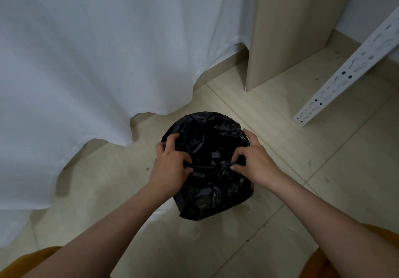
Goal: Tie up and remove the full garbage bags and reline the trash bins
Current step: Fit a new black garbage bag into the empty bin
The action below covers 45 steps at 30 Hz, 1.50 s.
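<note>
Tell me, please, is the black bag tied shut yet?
Not tied: no knot shows. The black bag is bunched, left hand and right hand pinching folds on top.

The bag (212, 146) is black, glossy and crinkled, draped over a round bin that it hides completely. It stands upright on the tiled floor (280, 148), near the hem of the white curtain. Its plastic is bunched into folds across the top and hangs loose down the near side.
</note>
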{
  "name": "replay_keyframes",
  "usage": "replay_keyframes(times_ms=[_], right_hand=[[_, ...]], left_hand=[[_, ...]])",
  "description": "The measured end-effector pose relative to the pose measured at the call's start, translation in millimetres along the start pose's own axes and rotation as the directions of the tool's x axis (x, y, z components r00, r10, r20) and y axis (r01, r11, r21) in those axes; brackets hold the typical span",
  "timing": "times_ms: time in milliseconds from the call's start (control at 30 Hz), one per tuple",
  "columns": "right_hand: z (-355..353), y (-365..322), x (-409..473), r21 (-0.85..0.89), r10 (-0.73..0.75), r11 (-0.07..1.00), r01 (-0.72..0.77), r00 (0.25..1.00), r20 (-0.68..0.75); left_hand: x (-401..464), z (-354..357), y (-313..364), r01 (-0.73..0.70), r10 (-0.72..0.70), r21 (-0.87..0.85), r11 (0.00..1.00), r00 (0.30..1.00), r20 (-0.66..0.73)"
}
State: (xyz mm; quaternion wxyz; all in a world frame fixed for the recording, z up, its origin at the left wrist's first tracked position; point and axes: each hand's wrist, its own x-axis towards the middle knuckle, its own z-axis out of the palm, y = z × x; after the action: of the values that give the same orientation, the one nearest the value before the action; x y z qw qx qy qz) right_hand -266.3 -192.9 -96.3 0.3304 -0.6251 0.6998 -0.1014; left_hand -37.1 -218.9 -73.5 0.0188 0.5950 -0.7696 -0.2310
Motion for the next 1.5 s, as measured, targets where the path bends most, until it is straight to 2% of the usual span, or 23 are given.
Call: replay_keyframes(times_ms=[333, 500, 567, 667, 733, 1033, 1133, 1200, 1300, 1367, 1433, 1500], right_hand=[[-20, 5, 1, 0.006, 0.034, 0.999, -0.034, 0.995, -0.091], [-25, 13, -2, 0.026, 0.052, 0.998, -0.05, 0.993, -0.105], [-23, 11, -1, 0.035, 0.036, 0.999, -0.033, 0.996, -0.079], [-19, 3, 0, 0.041, 0.018, 0.999, -0.018, 1.0, -0.021], [-16, 0, 1, 0.04, 0.02, 0.999, -0.019, 1.0, -0.005], [-19, 4, -1, -0.024, 0.032, 0.999, -0.033, 0.999, -0.043], [-28, 7, -3, 0.0, 0.026, 1.0, -0.026, 0.997, -0.07], [-33, 8, -5, 0.066, 0.022, 0.998, -0.016, 0.996, -0.09], [-37, 9, -6, 0.185, 0.052, 0.982, -0.04, 0.997, -0.061], [-38, 7, -9, 0.343, 0.114, 0.928, -0.144, 0.988, 0.106], [-34, 4, -10, 0.452, 0.134, 0.86, -0.237, 0.96, 0.247], [-27, 3, -9, 0.492, 0.169, 0.821, -0.289, 0.947, 0.274]], left_hand=[[-3, -9, -16, 0.018, -0.018, 0.026, 0.999, 1.0, -0.01], [-8, -11, -24, -0.025, 0.017, -0.081, 0.996, 0.994, -0.108], [-7, -8, -20, -0.041, 0.03, -0.106, 0.994, 0.994, -0.104], [-1, -4, -9, -0.002, -0.005, -0.116, 0.993, 0.998, -0.06], [3, -3, -6, 0.023, -0.026, -0.058, 0.998, 0.999, -0.044], [-1, -9, -11, 0.052, -0.052, 0.004, 0.999, 0.998, -0.043], [-1, -16, -23, 0.124, -0.126, -0.034, 0.992, 0.989, -0.076], [0, -18, -29, 0.174, -0.186, -0.14, 0.975, 0.979, -0.08], [-3, -18, -27, 0.214, -0.237, -0.381, 0.9, 0.971, -0.015], [-5, -17, -21, 0.306, -0.283, -0.504, 0.808, 0.951, 0.122], [-10, -13, -14, 0.418, -0.307, -0.602, 0.68, 0.909, 0.283], [-11, -6, -10, 0.495, -0.309, -0.706, 0.507, 0.869, 0.387]])
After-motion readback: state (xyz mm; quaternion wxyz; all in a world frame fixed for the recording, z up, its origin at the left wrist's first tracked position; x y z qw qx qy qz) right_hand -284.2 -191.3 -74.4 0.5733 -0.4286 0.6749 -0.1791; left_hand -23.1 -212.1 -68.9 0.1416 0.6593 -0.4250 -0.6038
